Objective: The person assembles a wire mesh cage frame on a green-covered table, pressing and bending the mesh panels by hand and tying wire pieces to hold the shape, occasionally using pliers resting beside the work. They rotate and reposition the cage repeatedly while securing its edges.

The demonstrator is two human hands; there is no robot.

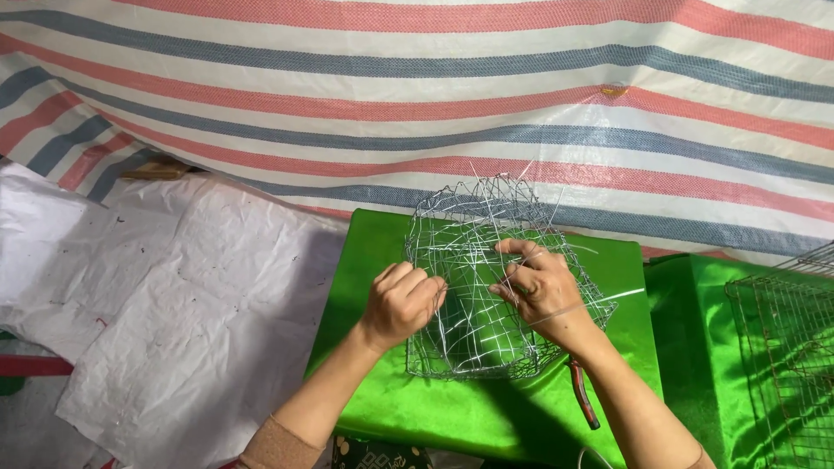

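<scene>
A woven wire basket (473,234) of thin silvery wire lies on a table covered in shiny green cloth (373,252). My left hand (401,300) is closed on the basket's left edge. On the right side, my right hand (537,285) pinches wire strands between its fingers. A loose straight wire (608,300) runs out from under my right hand toward the right. Red-handled pliers (582,395) lie on the green cloth beneath my right forearm, partly hidden by it.
A red, blue and white striped tarp (434,95) hangs behind the table. White plastic sheeting (174,295) covers the ground to the left. At the right, a wire mesh cage (786,347) sits on a second green-covered surface (695,287).
</scene>
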